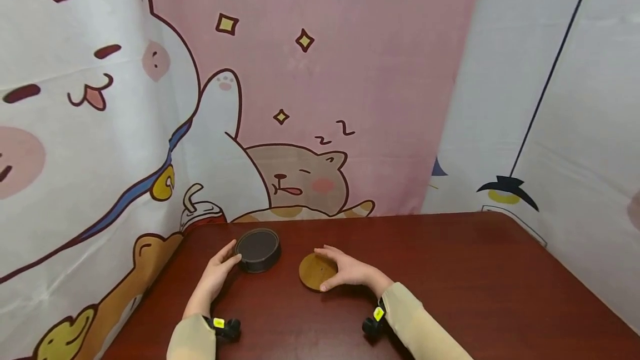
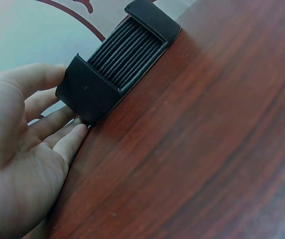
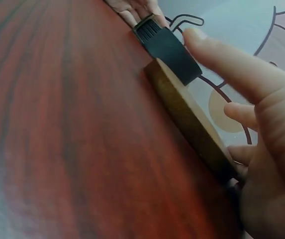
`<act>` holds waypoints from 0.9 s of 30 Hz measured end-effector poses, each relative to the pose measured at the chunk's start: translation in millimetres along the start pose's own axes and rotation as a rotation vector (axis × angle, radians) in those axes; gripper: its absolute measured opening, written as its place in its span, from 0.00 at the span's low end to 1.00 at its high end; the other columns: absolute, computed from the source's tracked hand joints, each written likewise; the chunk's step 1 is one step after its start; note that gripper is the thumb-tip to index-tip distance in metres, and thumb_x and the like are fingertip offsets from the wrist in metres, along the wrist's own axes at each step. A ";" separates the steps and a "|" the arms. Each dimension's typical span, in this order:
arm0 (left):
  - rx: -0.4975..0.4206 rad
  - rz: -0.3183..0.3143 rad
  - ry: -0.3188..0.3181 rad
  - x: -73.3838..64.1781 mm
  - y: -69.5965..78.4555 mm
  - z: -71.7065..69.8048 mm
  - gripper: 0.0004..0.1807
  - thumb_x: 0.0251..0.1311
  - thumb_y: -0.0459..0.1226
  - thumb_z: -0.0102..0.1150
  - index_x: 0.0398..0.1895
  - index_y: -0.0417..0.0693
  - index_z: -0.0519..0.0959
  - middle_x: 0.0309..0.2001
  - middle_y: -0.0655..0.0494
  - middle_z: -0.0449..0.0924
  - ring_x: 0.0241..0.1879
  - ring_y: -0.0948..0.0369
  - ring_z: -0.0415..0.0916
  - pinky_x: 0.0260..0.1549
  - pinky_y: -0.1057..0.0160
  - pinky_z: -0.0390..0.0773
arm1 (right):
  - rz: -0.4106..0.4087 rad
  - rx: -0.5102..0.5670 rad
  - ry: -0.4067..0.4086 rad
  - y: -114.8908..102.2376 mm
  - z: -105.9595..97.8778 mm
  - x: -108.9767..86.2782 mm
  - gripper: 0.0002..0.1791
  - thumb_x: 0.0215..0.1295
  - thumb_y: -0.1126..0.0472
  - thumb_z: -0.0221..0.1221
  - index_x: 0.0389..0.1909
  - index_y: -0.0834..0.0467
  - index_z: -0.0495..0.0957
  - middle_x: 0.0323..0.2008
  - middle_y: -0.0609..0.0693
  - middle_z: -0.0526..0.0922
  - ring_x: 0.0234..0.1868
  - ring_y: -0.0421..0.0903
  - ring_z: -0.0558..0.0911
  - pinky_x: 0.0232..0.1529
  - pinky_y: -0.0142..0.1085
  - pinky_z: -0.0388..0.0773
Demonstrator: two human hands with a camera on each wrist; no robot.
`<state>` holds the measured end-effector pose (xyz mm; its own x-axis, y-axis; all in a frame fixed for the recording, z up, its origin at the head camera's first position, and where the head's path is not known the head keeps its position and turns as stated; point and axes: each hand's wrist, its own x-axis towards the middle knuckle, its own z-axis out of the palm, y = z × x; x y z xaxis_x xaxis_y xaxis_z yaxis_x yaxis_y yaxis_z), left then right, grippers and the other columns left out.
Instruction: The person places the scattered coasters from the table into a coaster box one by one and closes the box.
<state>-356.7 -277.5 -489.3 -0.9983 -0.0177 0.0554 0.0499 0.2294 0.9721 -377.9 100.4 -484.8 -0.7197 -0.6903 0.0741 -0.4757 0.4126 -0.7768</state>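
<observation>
A round black holder (image 1: 258, 250) stands on the left part of the table. Through a slot in its side, the left wrist view shows a stack of thin black discs (image 2: 128, 52), which look like coasters. My left hand (image 1: 218, 272) is at the holder's left side, its fingertips against or very near the wall and its fingers only slightly bent. To the right, a round wooden disc (image 1: 315, 272) is on the table. My right hand (image 1: 349, 271) spans its right side, fingers toward the far rim and thumb by the near rim. Whether they press on it cannot be told.
The reddish-brown wooden table (image 1: 450, 282) extends to the right and toward me. Behind and on both sides hangs a cloth (image 1: 380, 99) printed with cartoon animals, close to the table's far edge. Small black cameras (image 1: 372, 326) sit on both wrists.
</observation>
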 end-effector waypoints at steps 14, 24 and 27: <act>-0.004 -0.007 0.006 0.4 -1.8 0.7 0.34 0.70 0.38 0.53 0.75 0.41 0.53 0.74 0.37 0.48 0.73 0.45 0.43 0.68 0.45 0.47 | -0.020 -0.196 0.076 6.2 13.0 -0.1 0.54 0.42 0.44 0.75 0.72 0.52 0.62 0.73 0.61 0.53 0.72 0.60 0.54 0.63 0.59 0.60; -0.009 -0.005 0.007 -0.3 -0.6 1.5 0.35 0.69 0.38 0.54 0.75 0.41 0.54 0.74 0.37 0.49 0.73 0.45 0.44 0.68 0.45 0.48 | -0.022 -0.240 0.105 8.4 13.2 -1.8 0.50 0.40 0.43 0.75 0.69 0.50 0.68 0.70 0.59 0.59 0.68 0.57 0.62 0.61 0.54 0.65; 0.001 0.006 0.007 -1.2 1.0 1.0 0.35 0.69 0.39 0.54 0.75 0.40 0.54 0.74 0.37 0.49 0.73 0.45 0.44 0.68 0.44 0.48 | -0.017 -0.245 0.109 8.1 12.6 -1.1 0.50 0.40 0.43 0.75 0.68 0.48 0.68 0.70 0.57 0.59 0.68 0.56 0.63 0.61 0.54 0.65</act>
<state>-355.5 -276.3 -488.6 -0.9978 -0.0228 0.0629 0.0560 0.2302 0.9715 -374.6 97.0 -499.0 -0.7547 -0.6356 0.1627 -0.5866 0.5426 -0.6013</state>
